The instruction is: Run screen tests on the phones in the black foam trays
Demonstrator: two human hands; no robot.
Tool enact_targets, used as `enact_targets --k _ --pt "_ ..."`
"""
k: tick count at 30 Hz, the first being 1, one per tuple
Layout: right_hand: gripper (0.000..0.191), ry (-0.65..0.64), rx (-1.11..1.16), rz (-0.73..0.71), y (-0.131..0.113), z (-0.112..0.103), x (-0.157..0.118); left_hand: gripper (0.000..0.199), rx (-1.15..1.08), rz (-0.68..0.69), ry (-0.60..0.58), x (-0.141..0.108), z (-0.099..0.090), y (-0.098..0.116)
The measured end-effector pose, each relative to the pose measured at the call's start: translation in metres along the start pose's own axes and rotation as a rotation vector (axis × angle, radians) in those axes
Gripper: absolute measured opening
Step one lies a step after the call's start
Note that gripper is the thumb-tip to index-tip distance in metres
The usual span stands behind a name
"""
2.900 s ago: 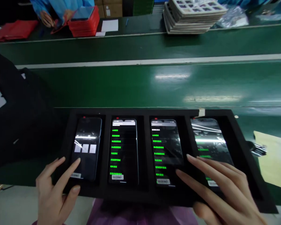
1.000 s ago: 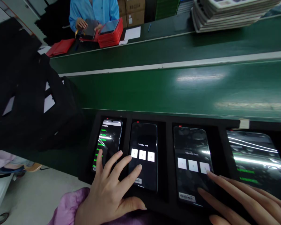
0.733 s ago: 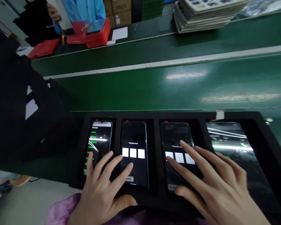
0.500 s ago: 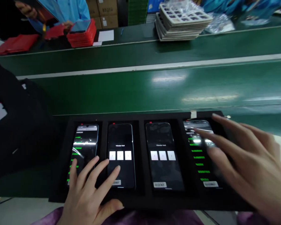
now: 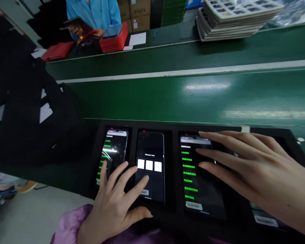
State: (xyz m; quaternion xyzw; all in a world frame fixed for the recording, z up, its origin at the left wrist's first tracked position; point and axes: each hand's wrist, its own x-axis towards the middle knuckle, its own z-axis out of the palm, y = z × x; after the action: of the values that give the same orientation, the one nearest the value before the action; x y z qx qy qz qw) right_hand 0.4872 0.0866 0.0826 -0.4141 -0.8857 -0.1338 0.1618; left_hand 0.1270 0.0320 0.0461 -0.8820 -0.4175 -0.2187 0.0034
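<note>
A long green bench [image 5: 183, 98] crosses the room, with a black foam tray [image 5: 173, 169] at its near edge, smartphones lying flat in its recesses. Each phone looks light, stiff and glass-fronted, so it would be slippery and fragile; its side edges seem the best place to take hold. The left hand [image 5: 114, 203] is open, fingers spread, with one fingertip on the green-listed phone [image 5: 112, 156] and another on the "Vibrator test" phone [image 5: 149, 166]. The right hand [image 5: 254, 162] is open too, stretched flat across the third phone [image 5: 195, 176], gripping nothing; whether its fingertips touch the glass, I cannot tell.
</note>
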Motion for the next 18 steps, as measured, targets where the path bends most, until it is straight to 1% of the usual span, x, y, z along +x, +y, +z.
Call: enact_targets --k 2,5,9,11,13,15,16,18 --pt "0.051 0.0 0.002 -0.008 -0.002 0.006 0.009 0.058 -0.004 -0.005 0.016 0.0 0.001 0.001" --pt "0.048 0.011 0.044 0.035 -0.002 0.009 0.009 0.059 0.006 0.0 0.021 0.001 -0.001 0.0" --pt "0.044 0.035 0.059 0.071 -0.001 0.009 0.004 0.059 0.018 0.027 -0.008 0.013 0.001 0.007" --pt "0.045 0.034 0.055 0.074 0.0 0.008 0.003 0.063 0.035 0.037 -0.033 0.021 0.003 0.012" --pt "0.044 0.027 0.053 0.083 0.003 0.006 0.003 0.069 0.051 0.026 -0.065 0.026 0.001 0.011" --pt "0.046 0.026 0.039 0.094 0.006 0.005 0.002 0.073 0.076 -0.037 -0.064 0.028 -0.006 -0.001" --pt "0.049 0.012 0.027 0.093 0.007 0.006 0.001 0.074 0.099 -0.09 -0.049 0.028 -0.011 -0.012" --pt "0.058 -0.034 -0.017 0.097 0.007 0.012 0.001 0.071 0.166 -0.221 -0.032 0.029 -0.02 -0.042"
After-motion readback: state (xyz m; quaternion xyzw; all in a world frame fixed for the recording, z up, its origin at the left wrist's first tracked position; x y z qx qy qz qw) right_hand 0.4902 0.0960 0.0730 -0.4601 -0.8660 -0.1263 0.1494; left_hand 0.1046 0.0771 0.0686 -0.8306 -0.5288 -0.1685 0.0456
